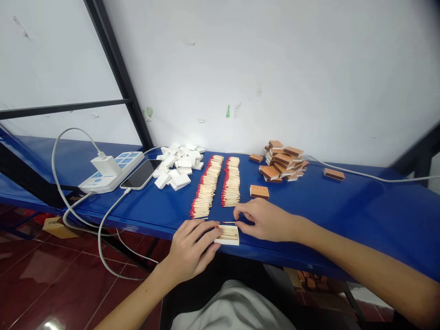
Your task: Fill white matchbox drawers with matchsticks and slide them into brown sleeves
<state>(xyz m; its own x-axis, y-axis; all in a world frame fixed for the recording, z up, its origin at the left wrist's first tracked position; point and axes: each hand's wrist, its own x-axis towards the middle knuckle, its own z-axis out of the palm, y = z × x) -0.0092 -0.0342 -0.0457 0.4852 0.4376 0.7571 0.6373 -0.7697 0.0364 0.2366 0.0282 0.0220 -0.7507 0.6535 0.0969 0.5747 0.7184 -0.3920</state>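
My left hand (193, 247) rests on the front edge of the blue table (343, 206), fingers steadying a white open matchbox tray (229, 235) filled with matches. My right hand (264, 220) is just right of the tray, its fingertips pinching a single red-tipped match (228, 222) that lies above the tray. Two long rows of red-tipped matches (206, 190) (231, 185) lie just beyond my hands. One brown matchbox sleeve (259, 191) sits beside the right row.
A heap of white inner trays (178, 165) lies at the back left, a stack of brown sleeves (283, 161) at the back right, one lone sleeve (334, 174) further right. A power strip with charger (110, 170), a phone (140, 175) and cables sit left.
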